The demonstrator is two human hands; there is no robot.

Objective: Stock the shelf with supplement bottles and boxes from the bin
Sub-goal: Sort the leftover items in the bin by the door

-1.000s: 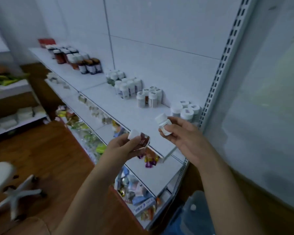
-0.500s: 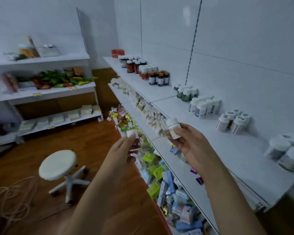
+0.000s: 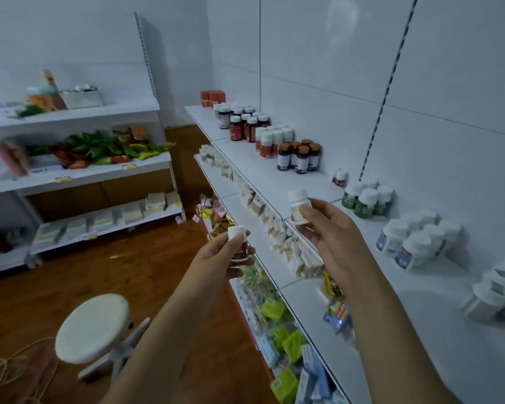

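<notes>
My left hand point(image 3: 216, 256) grips a small white-capped bottle with a dark red label point(image 3: 239, 243), held upright in the aisle just left of the shelf edge. My right hand point(image 3: 330, 234) pinches a small white bottle with a pale label point(image 3: 299, 206) over the front part of the white top shelf point(image 3: 263, 173). Groups of bottles stand along that shelf's back: dark brown ones point(image 3: 239, 123), orange-capped ones point(image 3: 301, 156), green-labelled ones point(image 3: 365, 199), white ones point(image 3: 414, 240). The bin is out of view.
Lower shelves point(image 3: 245, 217) hold small boxes and coloured packets. A white round stool point(image 3: 92, 328) stands on the wooden floor at lower left, with loose cord point(image 3: 12, 371) beside it. Another white rack point(image 3: 79, 173) with greens and packets lines the far wall.
The view has swung left along the shelf, bringing the far rack and stool into sight. Both hands keep their bottles and have risen slightly, the left bottle now upright.
</notes>
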